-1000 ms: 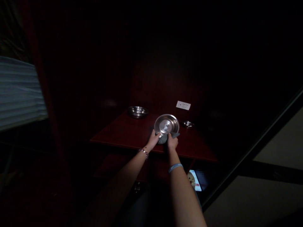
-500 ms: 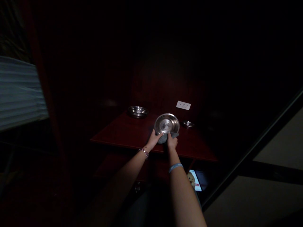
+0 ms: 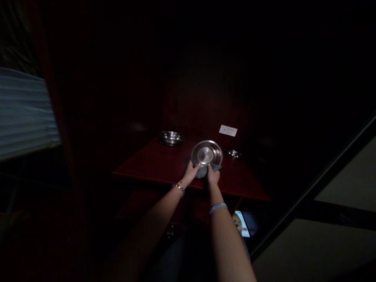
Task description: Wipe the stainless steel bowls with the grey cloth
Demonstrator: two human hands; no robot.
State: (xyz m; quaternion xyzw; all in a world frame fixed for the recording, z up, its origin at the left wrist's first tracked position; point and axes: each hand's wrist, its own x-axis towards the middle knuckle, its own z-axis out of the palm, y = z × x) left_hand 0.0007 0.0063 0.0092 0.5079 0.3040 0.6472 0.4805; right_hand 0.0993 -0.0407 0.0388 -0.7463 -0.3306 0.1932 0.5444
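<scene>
A shiny steel bowl (image 3: 207,152) is held tilted above the dark red tabletop, its inside facing me. My left hand (image 3: 190,172) grips the lower left of its rim, thumb on the front. At the bottom of the rim, my right hand (image 3: 213,174) pinches a grey cloth (image 3: 202,171) against the bowl, thumb on top. The cloth hangs folded between both hands, below the rim. The fingers behind the bowl are hidden.
Stacked steel bowls (image 3: 171,138) stand at the back left of the red table (image 3: 147,167). A smaller steel bowl (image 3: 234,154) sits at the right. Behind, a white socket plate (image 3: 228,130) is on the wall. A lit phone (image 3: 242,224) lies below the table's right side.
My right hand and the cloth have shifted very slightly left along the rim. The bowl stays in nearly the same place and tilt.
</scene>
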